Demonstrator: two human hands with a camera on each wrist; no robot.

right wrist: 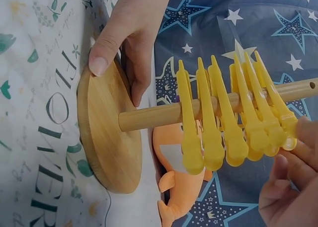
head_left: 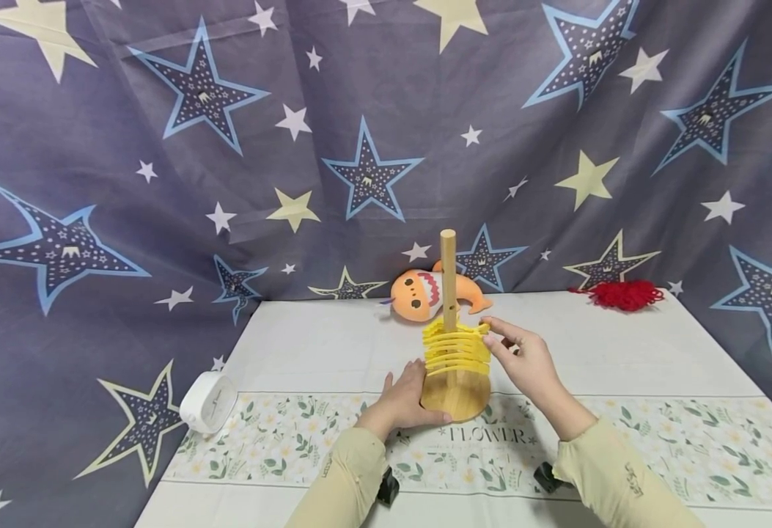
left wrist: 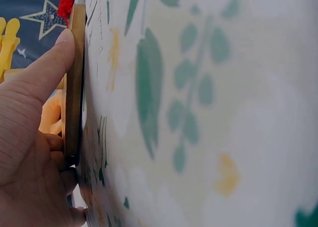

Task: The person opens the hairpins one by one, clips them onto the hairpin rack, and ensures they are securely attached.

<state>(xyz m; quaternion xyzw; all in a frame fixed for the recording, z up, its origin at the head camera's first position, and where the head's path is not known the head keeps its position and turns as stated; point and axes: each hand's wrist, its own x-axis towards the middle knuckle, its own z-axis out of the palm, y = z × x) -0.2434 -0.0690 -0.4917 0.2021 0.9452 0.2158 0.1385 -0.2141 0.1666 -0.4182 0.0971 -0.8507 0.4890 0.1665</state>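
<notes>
A wooden stand has a round base (head_left: pixel 457 400) and an upright post (head_left: pixel 448 268) with small holes near its top. Several yellow plastic clips (head_left: pixel 457 356) are stacked along the post, their rounded ends toward my right side. My left hand (head_left: pixel 405 400) grips the base from the left, thumb at its front edge (left wrist: pixel 74 98) and the other fingers round the far side. With thumb and fingers, my right hand (head_left: pixel 523 361) pinches the rounded end of the topmost clip (right wrist: pixel 273 95). That clip surrounds the post above the others.
An orange plush shark (head_left: pixel 418 295) lies behind the stand. Red yarn (head_left: pixel 625 295) sits at the back right, a white box-like device (head_left: pixel 207 402) at the left edge. A floral runner (head_left: pixel 280 433) crosses the white table, and a star-patterned curtain (head_left: pixel 386 95) hangs behind.
</notes>
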